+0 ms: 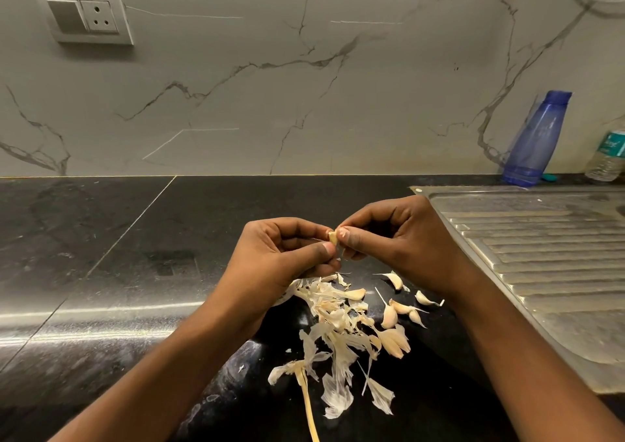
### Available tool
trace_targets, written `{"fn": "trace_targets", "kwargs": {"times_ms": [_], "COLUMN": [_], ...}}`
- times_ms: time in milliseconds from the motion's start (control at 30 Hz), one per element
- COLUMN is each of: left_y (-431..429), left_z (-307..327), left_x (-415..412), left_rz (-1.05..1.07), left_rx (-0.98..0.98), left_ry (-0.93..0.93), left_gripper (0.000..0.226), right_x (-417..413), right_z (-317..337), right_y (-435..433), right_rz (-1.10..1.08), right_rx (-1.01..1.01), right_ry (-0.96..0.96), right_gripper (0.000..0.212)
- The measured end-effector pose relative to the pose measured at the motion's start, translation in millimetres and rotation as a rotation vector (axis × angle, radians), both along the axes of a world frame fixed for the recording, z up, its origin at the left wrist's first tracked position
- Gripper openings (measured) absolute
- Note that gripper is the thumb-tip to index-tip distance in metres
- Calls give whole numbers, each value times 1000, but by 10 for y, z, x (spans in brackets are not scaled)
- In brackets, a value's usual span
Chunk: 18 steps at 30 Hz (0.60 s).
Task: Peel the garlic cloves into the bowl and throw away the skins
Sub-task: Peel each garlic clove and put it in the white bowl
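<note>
A small garlic clove (pixel 333 237) is held up above the black counter between both hands. My left hand (pixel 284 255) pinches it from the left with thumb and fingers. My right hand (pixel 395 238) pinches its right side with fingertips. Below the hands lies a pile of papery garlic skins (pixel 333 326) with a long dry stem (pixel 306 394). Several unpeeled cloves (pixel 399 308) lie to the right of the pile. A white bowl edge (pixel 282 301) may peek out under my left wrist; most of it is hidden.
The black stone counter (pixel 118 255) stretches to the left. A steel sink drainboard (pixel 541 255) sits at the right. A blue bottle (pixel 534 140) and a clear water bottle (pixel 607 157) stand against the marble wall. A wall socket (pixel 84 13) is at upper left.
</note>
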State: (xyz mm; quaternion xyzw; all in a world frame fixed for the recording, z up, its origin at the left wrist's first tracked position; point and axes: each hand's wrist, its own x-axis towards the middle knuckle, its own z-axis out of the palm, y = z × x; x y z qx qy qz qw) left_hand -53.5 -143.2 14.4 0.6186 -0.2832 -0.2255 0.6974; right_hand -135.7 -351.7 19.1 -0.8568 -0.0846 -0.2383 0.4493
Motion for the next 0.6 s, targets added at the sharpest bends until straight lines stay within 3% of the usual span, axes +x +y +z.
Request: {"fn": "trace_targets", "kwargs": {"times_ms": [267,400,600], "left_y": [-3,-1,-6], "left_z": [-3,7,8], "left_x": [-14,22,41], "left_rz": [-9,-20,42], "left_rx": [-4,-54,-58], "left_ry": [-46,60,27], "left_gripper": [25,28,21], "right_x": [-4,-36,-60], "right_z": [15,40,46], "right_y": [28,4,11], "right_rz": [3,-10,19], "right_rx": [-21,-3,-2], "right_ry": [7,-18,-32], "right_gripper": [28,13,10]}}
